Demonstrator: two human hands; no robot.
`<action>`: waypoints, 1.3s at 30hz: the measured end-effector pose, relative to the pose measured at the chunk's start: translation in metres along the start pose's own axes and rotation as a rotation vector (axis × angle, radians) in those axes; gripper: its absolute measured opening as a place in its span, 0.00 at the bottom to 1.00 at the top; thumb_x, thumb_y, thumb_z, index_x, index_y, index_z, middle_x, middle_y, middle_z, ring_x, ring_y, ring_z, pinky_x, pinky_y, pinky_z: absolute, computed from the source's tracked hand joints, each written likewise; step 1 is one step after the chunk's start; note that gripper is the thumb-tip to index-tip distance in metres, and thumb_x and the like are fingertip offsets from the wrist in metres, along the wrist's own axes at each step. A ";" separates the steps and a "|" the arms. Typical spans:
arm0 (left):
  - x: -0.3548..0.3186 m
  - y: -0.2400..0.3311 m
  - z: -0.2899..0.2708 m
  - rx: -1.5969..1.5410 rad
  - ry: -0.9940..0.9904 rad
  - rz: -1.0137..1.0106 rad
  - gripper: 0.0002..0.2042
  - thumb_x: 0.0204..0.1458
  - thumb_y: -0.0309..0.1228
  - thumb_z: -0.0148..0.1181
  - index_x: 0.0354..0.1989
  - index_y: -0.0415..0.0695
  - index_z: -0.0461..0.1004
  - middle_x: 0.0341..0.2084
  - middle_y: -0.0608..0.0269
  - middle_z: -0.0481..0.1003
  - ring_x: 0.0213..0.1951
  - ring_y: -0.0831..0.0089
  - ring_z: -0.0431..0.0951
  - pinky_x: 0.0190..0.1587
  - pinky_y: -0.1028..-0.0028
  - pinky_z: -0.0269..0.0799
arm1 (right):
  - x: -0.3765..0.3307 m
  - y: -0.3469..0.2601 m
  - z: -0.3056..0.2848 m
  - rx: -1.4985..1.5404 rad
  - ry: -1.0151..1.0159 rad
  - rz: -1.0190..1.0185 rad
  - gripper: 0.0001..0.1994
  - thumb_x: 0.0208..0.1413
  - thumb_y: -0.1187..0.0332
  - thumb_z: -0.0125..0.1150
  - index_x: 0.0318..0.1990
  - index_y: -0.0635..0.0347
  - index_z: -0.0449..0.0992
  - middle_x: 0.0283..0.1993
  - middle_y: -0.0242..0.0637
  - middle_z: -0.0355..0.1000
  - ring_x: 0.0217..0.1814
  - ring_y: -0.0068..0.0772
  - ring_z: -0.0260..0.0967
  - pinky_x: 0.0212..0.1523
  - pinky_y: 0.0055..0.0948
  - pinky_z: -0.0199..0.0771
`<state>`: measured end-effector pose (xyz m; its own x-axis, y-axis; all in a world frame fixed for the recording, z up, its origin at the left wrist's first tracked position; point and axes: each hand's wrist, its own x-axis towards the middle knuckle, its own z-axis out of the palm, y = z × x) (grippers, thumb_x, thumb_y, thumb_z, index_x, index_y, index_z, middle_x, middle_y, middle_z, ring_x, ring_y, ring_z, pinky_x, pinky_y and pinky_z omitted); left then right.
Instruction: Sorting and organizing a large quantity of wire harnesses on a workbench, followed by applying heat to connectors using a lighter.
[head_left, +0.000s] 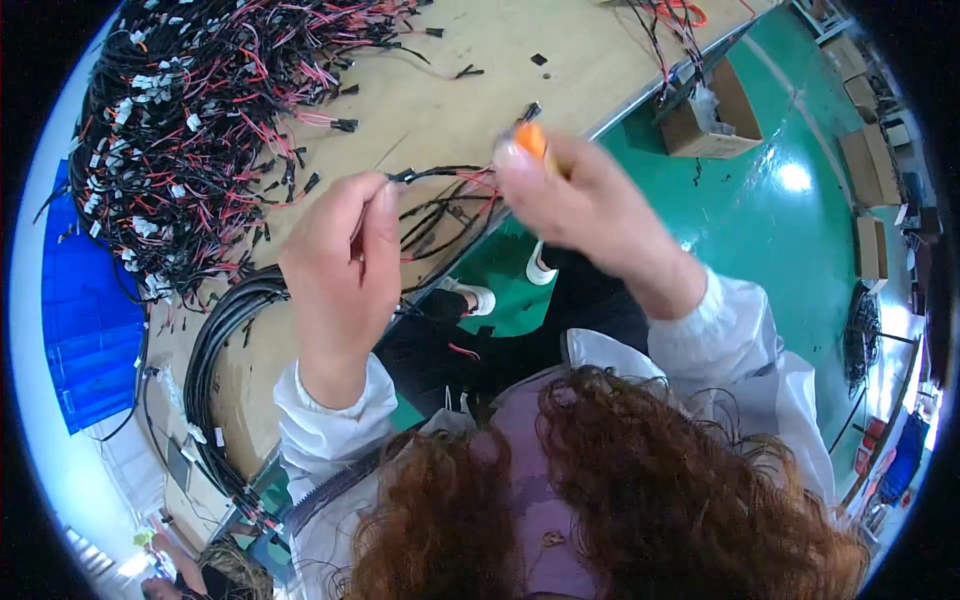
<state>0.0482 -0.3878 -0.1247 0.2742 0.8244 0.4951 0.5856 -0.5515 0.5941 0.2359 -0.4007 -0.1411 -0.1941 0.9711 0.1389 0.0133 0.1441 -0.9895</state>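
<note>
My left hand [345, 260] is closed, thumb and index finger pinched at the end of a black cable [445, 171] that runs off to the right. Red wires show at the far side of this cable, close to my right hand [585, 195]. That hand is closed too and partly blurred, with a small orange piece [531, 138] between thumb and fingers; its kind is too smeared to make out. Below the hands, loose black cables [435, 225] loop over the table's front edge.
A large heap of black and red wire harnesses [200, 130] with white connectors covers the table's left. A thick coil of black cable [205, 370] curves beside my left arm. Right of the table [440, 95], a cardboard box [700, 135] stands on the green floor. Another person [185, 570] is at lower left.
</note>
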 end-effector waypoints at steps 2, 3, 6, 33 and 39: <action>-0.001 0.005 0.000 -0.024 -0.043 -0.055 0.04 0.49 0.24 0.50 0.29 0.37 0.69 0.18 0.57 0.69 0.18 0.71 0.68 0.22 0.77 0.62 | -0.016 0.000 0.006 0.408 -0.260 0.310 0.26 0.56 0.46 0.33 0.16 0.57 0.58 0.10 0.23 0.48 0.11 0.13 0.42 0.12 0.14 0.39; -0.001 0.005 0.001 -0.026 -0.068 -0.032 0.04 0.49 0.24 0.50 0.28 0.37 0.69 0.17 0.57 0.68 0.18 0.70 0.67 0.22 0.76 0.61 | -0.017 0.003 0.016 0.534 -0.219 0.441 0.29 0.55 0.42 0.27 0.14 0.56 0.55 0.09 0.23 0.46 0.09 0.15 0.37 0.10 0.16 0.36; 0.000 0.004 0.005 -0.012 -0.122 0.018 0.04 0.50 0.25 0.49 0.26 0.37 0.68 0.16 0.57 0.66 0.17 0.68 0.65 0.20 0.74 0.60 | -0.013 0.006 0.022 0.752 -0.190 0.583 0.25 0.54 0.47 0.33 0.15 0.57 0.56 0.09 0.24 0.46 0.08 0.15 0.36 0.09 0.17 0.34; -0.005 -0.001 0.008 0.178 -0.157 0.143 0.01 0.46 0.23 0.49 0.27 0.39 0.67 0.19 0.56 0.68 0.23 0.59 0.69 0.25 0.67 0.63 | -0.004 0.003 0.013 -0.111 0.074 -0.052 0.13 0.49 0.61 0.56 0.26 0.63 0.67 0.19 0.24 0.57 0.21 0.12 0.53 0.20 0.15 0.54; 0.000 0.004 0.003 0.322 -0.250 0.264 0.02 0.45 0.23 0.50 0.28 0.41 0.68 0.19 0.58 0.69 0.23 0.61 0.69 0.24 0.67 0.63 | 0.017 0.004 0.004 -0.657 -0.064 -0.411 0.09 0.41 0.70 0.56 0.30 0.64 0.68 0.27 0.42 0.65 0.27 0.45 0.63 0.29 0.34 0.64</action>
<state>0.0524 -0.3899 -0.1243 0.5967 0.6889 0.4115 0.6670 -0.7109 0.2230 0.2286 -0.3848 -0.1432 -0.3654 0.8053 0.4669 0.5025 0.5929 -0.6293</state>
